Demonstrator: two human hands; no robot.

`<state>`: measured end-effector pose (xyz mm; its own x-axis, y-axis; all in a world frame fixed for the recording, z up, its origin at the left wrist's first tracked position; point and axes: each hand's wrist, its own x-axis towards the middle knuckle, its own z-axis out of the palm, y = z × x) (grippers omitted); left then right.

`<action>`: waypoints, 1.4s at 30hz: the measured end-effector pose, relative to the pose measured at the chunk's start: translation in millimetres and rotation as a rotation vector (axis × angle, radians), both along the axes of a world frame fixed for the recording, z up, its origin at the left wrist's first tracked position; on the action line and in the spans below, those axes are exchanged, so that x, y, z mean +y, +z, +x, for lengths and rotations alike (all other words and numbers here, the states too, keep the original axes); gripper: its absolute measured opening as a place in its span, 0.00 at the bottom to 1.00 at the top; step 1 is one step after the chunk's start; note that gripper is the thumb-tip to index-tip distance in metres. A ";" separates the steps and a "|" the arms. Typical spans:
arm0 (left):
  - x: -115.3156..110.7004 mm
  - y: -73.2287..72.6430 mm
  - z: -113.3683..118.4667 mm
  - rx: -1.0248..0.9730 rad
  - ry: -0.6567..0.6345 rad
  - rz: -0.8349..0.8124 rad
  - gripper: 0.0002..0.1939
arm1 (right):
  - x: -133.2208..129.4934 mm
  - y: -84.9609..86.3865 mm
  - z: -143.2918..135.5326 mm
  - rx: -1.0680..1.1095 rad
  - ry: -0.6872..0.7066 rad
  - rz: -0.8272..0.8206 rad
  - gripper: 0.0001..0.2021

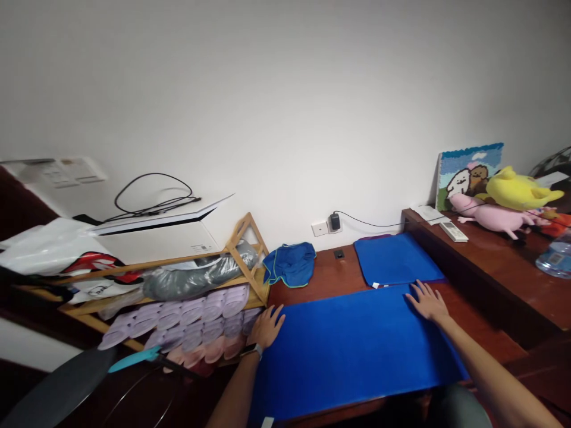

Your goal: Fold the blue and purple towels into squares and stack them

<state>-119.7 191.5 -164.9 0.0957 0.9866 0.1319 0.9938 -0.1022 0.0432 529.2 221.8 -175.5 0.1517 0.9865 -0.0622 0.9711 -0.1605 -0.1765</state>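
A blue towel (348, 351) lies spread flat on the brown wooden desk (334, 273). On its far left corner rests my left hand (266, 327), fingers apart, with a watch on the wrist. My right hand (429, 302) lies with spread fingers on the towel's far right corner. Just beyond it is a folded blue cloth (397, 258) with a white tag. Further left, a crumpled blue cloth (289, 263) with a yellow-green edge sits near the wall.
At left stands a wooden rack (247, 255) with lilac and pink slippers (196, 321) and a white box (160, 241) on top. The raised right shelf (491, 261) bears a remote (454, 232), plush toys (517, 190) and a water bottle (555, 255). A charger (334, 222) is plugged into the wall.
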 end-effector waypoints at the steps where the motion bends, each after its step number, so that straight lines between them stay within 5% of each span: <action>1: 1.4 -0.9 -1.2 -0.002 0.003 0.019 0.29 | -2.0 5.3 -18.3 -0.003 0.029 0.074 0.36; 5: 3.6 -19.4 1.6 -0.041 0.029 0.046 0.31 | -16.7 23.9 -137.5 0.102 0.325 0.276 0.31; 10: 1.8 -44.6 5.7 -0.088 0.031 0.046 0.32 | -34.1 27.6 -313.5 0.276 0.663 0.179 0.34; 12: 1.7 -47.9 5.7 -0.093 0.033 0.055 0.32 | -36.5 21.6 -355.1 0.304 0.686 0.104 0.36; 14: 1.8 -48.5 5.9 -0.098 0.039 0.059 0.32 | -35.4 14.6 -367.4 0.303 0.677 0.050 0.36; 17: 2.1 -47.8 7.0 -0.104 0.052 0.060 0.33 | -28.1 6.1 -328.6 0.252 0.622 0.033 0.35; 24: 2.5 -46.1 8.2 -0.098 0.053 0.079 0.33 | -9.5 -12.9 -94.6 0.001 0.124 0.009 0.36; 28: 3.8 -46.6 6.5 -0.103 0.051 0.086 0.33 | -5.5 -27.0 -8.6 -0.062 -0.047 0.000 0.39; 42: 5.2 -42.6 7.0 -0.069 0.061 0.051 0.33 | -3.5 -33.2 2.8 -0.064 -0.154 0.010 0.41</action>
<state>-112.6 196.6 -207.5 0.0246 0.9822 0.1860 0.9931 -0.0453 0.1083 532.0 218.3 -208.7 0.3044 0.9518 -0.0379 0.9446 -0.3068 -0.1170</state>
